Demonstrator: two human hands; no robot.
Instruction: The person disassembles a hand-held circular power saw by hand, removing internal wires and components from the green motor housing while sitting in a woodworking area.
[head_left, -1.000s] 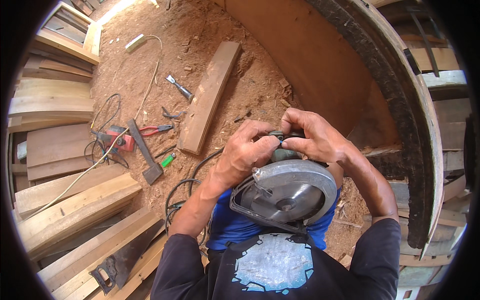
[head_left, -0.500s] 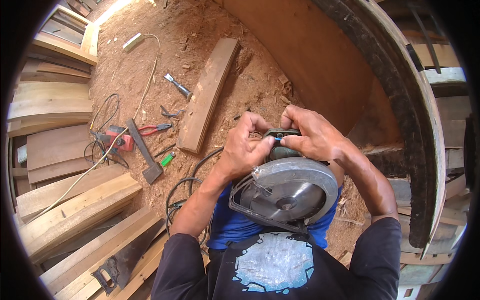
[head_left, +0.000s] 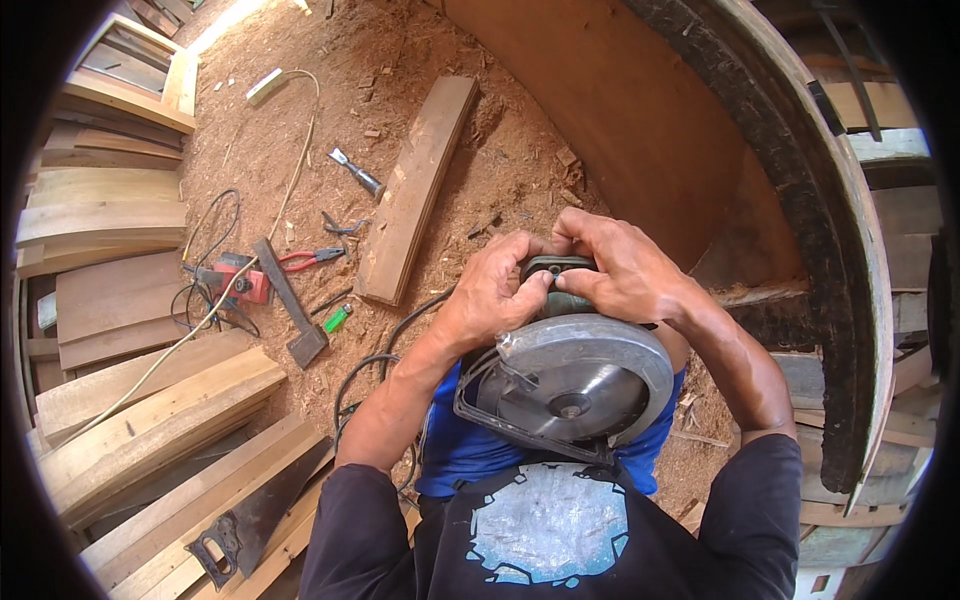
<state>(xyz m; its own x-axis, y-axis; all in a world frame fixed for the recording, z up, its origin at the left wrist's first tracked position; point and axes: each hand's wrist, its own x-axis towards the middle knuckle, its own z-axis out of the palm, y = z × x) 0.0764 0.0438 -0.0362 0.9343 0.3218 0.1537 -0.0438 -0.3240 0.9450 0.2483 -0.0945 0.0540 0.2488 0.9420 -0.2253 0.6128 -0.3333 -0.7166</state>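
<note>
A circular saw [head_left: 652, 370] lies across my lap, its round metal guard and blade facing up and its dark green motor end pointing away from me. My left hand [head_left: 497, 285] is closed round the left side of that end, thumb on top. From the right, my right hand [head_left: 630, 272] curls over the same end, its thumb tip close to the left one. Between the thumbs a small bit of blue [head_left: 556, 278] shows, too covered to make out. Some of the fingers are hidden behind the saw.
On the sawdust lie a plank [head_left: 420, 190], a chisel [head_left: 357, 172], a hammer [head_left: 290, 305], red-handled pliers [head_left: 312, 259], a green-handled tool [head_left: 337, 319] and a red power tool [head_left: 243, 280]. Stacked boards [head_left: 160, 430] with a handsaw [head_left: 240, 540] stand left. A curved wooden wall [head_left: 660, 130] rises right.
My left fingers have closed in toward my right hand over the saw's end. Less of the blue piece shows between my thumbs. The saw has shifted slightly.
</note>
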